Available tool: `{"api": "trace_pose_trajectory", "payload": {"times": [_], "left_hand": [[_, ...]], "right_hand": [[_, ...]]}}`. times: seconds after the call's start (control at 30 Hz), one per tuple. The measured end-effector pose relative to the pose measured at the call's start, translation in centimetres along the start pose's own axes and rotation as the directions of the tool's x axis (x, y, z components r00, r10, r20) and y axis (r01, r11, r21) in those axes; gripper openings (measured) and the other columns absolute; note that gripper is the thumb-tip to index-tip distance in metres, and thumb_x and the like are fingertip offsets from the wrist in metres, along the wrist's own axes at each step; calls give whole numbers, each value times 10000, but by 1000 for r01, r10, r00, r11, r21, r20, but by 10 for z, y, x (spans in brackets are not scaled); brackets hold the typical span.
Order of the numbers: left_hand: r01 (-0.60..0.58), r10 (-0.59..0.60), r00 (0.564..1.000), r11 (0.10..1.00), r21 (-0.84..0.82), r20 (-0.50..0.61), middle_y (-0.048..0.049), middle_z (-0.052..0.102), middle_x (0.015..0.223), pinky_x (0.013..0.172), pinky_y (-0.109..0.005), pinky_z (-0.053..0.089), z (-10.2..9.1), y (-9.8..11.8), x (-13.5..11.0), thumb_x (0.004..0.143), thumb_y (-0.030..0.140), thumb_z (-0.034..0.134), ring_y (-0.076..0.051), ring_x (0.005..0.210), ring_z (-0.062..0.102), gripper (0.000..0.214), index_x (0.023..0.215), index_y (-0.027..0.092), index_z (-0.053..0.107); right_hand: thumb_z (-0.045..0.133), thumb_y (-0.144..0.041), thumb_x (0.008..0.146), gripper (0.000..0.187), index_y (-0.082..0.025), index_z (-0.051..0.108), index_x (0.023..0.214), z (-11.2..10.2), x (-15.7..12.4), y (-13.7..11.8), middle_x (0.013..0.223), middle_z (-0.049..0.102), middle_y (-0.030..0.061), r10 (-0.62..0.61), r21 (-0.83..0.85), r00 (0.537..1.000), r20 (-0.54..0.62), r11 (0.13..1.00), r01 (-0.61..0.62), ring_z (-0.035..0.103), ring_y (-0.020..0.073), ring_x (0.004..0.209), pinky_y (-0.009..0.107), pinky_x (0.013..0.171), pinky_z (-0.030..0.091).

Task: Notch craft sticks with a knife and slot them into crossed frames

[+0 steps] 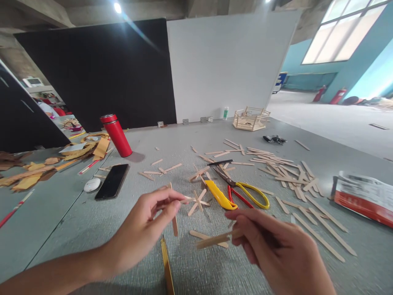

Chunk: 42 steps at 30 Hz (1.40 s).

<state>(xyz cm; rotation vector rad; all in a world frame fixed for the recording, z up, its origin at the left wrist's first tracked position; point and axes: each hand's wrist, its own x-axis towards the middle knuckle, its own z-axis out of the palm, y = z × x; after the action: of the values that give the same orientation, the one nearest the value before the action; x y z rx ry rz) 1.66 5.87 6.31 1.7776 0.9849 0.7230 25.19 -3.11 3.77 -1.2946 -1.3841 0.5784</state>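
My left hand (150, 217) is closed, thumb against forefinger, on a thin wooden craft stick (187, 200). Just past its fingertips is a star of crossed craft sticks (198, 202); whether it joins the held stick, I cannot tell. Another craft stick (175, 225) shows upright behind the left fingers. In my right hand (264, 241), thumb and fingers pinch a craft stick (213, 240) pointing left, slightly blurred. Beneath it a loose stick (196, 234) lies on the grey table (129, 262). Beyond the right hand are a yellow utility knife (219, 194) and scissors (254, 195) with red and yellow handles.
Many loose craft sticks (294, 180) lie scattered at the right. A red bottle (118, 137), phone (112, 182) and white earbud case (92, 184) stand left. Farther back are a stick-built frame (250, 121) and keys (274, 139). A packet (365, 198) lies right, a yellow strip (166, 266) in front.
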Motion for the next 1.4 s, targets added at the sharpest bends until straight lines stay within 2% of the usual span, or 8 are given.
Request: {"api": "trace_pose_trajectory", "payload": {"times": [0.2,0.43,0.6,0.73,0.87,1.0,1.17,1.4], "left_hand": [[-208,251,912,965,161,-324,-66,510,1377,697,-240,571,-15,-4,16,1013,375,570,-236,1209,578,224,1021,254,758],[-220,317,925,898,382,-212,-99,558,1290,552,-197,551,-25,-15,37,1013,298,548,-191,994,670,248,994,220,782],[-192,312,907,904,381,-282,-79,564,1339,553,-221,566,-49,-9,42,1000,322,581,-50,609,602,218,1006,195,758],[-165,316,892,893,418,-323,-83,553,1366,551,-223,548,-67,-3,47,1002,312,563,-52,609,579,218,1014,186,741],[-146,281,936,858,493,-212,-84,580,1282,671,-276,575,-73,-12,56,996,264,551,-93,689,621,219,947,167,742],[-145,182,983,807,572,-8,-79,634,1206,826,-358,583,-70,-30,64,999,239,585,-138,778,666,251,807,145,717],[-92,36,994,786,611,103,-104,655,1281,912,-453,591,-68,-49,73,1011,341,647,-247,1085,676,330,1291,169,621],[-66,-63,975,830,554,211,-108,647,1294,908,-458,594,-62,-70,88,1007,341,651,-252,1083,679,346,1303,165,616]], "right_hand": [[552,-435,1000,301,-224,744,903,-16,29,11,560,576,-22,100,-232,976,-195,962,-145,521,128,508,212,446,400],[473,-485,1016,349,-230,687,910,-22,45,27,558,428,-52,129,-274,960,-247,941,-197,375,137,486,251,433,287],[462,-548,1020,373,-237,655,946,-24,47,36,620,449,-45,157,-218,959,-236,953,-209,392,145,519,260,450,303],[456,-505,1015,337,-238,654,957,-24,48,37,585,450,-49,178,-302,960,-216,923,-239,412,155,512,267,465,314],[418,-471,1037,351,-233,653,934,-21,49,43,669,611,-2,185,-517,981,55,846,-130,528,185,595,291,557,378],[455,-417,1028,351,-234,675,824,-17,46,49,720,683,23,213,-561,922,322,828,5,597,205,637,308,610,414],[460,-403,1028,362,-231,705,825,-16,40,50,749,713,42,236,-568,867,439,821,65,647,222,682,306,635,449],[433,-410,1053,356,-231,672,859,-14,38,53,835,718,53,283,-576,818,501,814,72,652,248,787,342,726,452]]}}
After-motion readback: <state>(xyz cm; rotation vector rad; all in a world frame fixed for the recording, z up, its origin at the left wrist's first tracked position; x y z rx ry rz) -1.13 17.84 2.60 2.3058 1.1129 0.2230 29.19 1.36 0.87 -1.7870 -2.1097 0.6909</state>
